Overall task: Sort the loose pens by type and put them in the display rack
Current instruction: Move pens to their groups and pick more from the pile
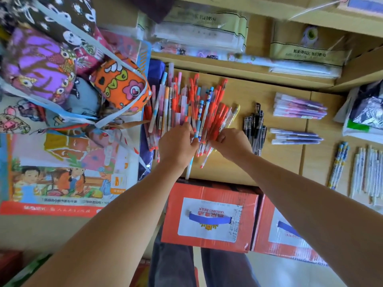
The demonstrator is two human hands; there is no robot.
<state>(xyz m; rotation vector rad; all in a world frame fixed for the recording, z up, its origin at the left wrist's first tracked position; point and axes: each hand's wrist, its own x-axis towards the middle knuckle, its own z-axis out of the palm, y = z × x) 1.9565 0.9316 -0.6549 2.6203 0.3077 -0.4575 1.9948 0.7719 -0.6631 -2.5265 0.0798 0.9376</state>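
Left hand [178,144]: fingers curled, thumb and fingertips pinching the near end of a blue-tipped pen [200,123] at the front edge of the loose pen pile [186,100]. Right hand [232,142]: knuckles up, fingers tucked down into the red pens on the right side of the same pile. We cannot tell whether they close on one. The two hands are near each other, with a few pens between them.

The pile is mostly red pens, mixed with white, blue-capped and pink ones. It is fanned out on the wooden desk [238,94], with some tips past the near edge.

To the right of the pile, already grouped on the desk:
- black pens [256,129], just beside our right hand
- two bunches of purple pens [298,106], one behind the other
- blue-patterned pens [338,164], farther right
- white pens [369,172], at the frame edge

Left of the pile is a heap of patterned pouches, and an orange pouch [122,85] is nearest the pens. A cartoon-printed packet [62,179] lies below the heap. Under the desk edge we see a red cardboard box [209,216] with a blue handle, and a second box [279,235] touches it on the right.
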